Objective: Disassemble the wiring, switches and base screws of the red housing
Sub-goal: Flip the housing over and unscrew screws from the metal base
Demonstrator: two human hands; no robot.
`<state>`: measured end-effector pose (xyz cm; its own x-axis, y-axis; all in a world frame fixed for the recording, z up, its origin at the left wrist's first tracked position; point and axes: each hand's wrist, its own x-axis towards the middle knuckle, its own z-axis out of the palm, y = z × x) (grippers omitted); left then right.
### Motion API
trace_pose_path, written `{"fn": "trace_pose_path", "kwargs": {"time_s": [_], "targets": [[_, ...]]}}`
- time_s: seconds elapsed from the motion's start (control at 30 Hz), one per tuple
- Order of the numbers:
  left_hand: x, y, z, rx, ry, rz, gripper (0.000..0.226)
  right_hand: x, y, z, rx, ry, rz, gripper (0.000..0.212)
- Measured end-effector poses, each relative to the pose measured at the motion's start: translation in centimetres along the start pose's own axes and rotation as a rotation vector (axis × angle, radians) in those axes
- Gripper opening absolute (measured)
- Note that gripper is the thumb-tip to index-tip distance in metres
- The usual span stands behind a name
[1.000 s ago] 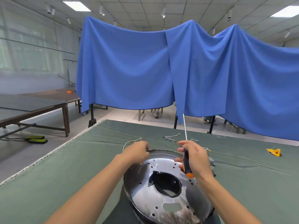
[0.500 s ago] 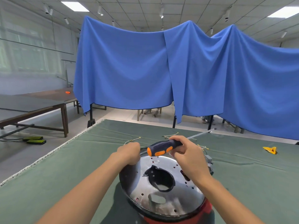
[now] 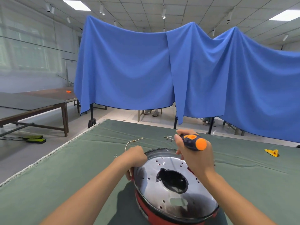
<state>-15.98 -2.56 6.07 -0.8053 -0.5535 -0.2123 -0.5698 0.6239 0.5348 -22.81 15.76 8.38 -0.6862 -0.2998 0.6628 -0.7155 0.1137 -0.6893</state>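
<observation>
Green cloth covers the desk [image 3: 56,176], with blue drapes [image 3: 162,70] hung behind and a bare side table [image 3: 32,103] at the left. Near the front edge lies the red housing [image 3: 155,215], its metal base plate [image 3: 170,184] facing up. The left hand [image 3: 135,155] grips the rim, fingers curled. The right hand [image 3: 194,157] is clenched on an orange-and-black screwdriver [image 3: 194,142]; its tip is hidden. Judged step: base screws. Next, the tip must seat squarely in a screw head. Loose wires [image 3: 133,141] lie beyond.
</observation>
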Motion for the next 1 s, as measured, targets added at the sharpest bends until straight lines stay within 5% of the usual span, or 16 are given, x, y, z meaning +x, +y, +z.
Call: {"fn": "trace_pose_path", "kwargs": {"time_s": [0.3,0.67,0.9,1.0], "targets": [[1.5,-0.9,1.4,-0.051,0.126,0.097,0.041,0.8,-0.8,0.3,-0.059,0.031,0.053,0.010],[4.1,-0.3,-0.5,0.088,0.001,0.314,0.041,1.9,-0.5,-0.2,0.029,0.165,0.022,0.022],[5.1,0.8,0.6,0.243,0.127,0.227,0.038,3.3,0.3,-0.6,-0.159,0.166,0.000,0.030],[4.2,2.1,1.4,0.407,0.324,0.235,0.038,4.0,-0.1,-0.8,-0.259,0.190,-0.048,0.030]]}}
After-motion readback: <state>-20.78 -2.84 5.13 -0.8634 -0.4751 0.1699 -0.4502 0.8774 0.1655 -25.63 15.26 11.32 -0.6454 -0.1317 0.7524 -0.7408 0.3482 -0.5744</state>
